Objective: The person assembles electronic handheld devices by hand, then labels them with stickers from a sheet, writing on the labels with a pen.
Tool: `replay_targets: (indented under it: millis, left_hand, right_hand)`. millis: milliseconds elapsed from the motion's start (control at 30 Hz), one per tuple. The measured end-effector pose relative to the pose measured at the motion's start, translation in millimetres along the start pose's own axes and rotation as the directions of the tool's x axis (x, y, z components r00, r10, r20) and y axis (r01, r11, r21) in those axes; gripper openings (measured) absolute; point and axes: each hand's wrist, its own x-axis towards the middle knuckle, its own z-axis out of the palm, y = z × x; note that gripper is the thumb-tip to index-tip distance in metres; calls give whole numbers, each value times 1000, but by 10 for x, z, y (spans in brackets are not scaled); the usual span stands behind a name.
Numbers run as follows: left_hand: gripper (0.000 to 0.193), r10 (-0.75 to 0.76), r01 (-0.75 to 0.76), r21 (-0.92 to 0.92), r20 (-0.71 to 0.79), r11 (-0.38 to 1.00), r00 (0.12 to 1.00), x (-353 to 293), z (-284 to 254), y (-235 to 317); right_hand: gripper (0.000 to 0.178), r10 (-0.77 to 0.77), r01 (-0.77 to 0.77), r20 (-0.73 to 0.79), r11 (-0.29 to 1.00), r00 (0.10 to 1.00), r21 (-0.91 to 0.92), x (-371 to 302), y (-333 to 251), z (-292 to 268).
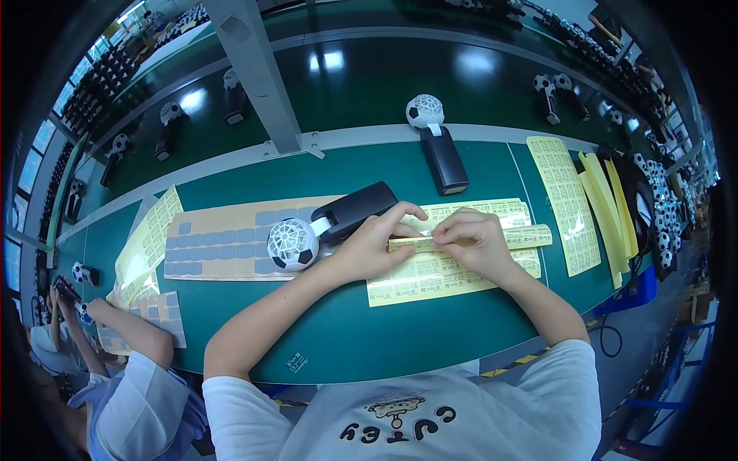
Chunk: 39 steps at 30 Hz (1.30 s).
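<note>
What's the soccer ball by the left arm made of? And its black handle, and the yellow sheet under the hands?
Soccer ball: probably hard plastic; its white openwork looks stiff. Black handle: likely smooth, low-shine plastic, with no visible grain. Yellow sheet: perhaps glossy paper or thin film; it looks shiny.

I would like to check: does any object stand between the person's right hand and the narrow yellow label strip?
Nothing visible does. The right hand touches the yellow label strip directly. The yellow label sheet lies beneath, and the black-handled ball lies to the left, not between.
</note>
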Motion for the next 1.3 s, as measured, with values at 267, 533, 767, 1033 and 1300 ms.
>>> replay_targets:
  millis: [267, 533, 767, 1033, 1300]
  left_hand:
    - [41, 12, -12, -45, 15, 999, 1000, -20, -23, 10]
    - [39, 44, -44, -8, -6, 999, 999, -15, 17, -73]
    - [37, 38, -37, 15, -3, 999, 999, 2, 26, -71]
    - [36, 2, -2, 13, 26, 1000, 1000, 7, -4, -37]
    - [36, -10, 10, -4, 56, 1000, 998, 1, -20, -32]
  right_hand:
    - [9, -311, 304, 120, 950, 943, 75, 188, -21, -196]
    - [5, 415, -409, 1, 898, 910, 163, 760, 85, -539]
    - [8, 483, -483, -11, 876, 876, -9, 844, 261, -512]
    - [7, 459, -460, -34, 884, 888, -86, 844, 217, -487]
    - [7, 432, -435, -54, 894, 900, -108, 818, 211, -465]
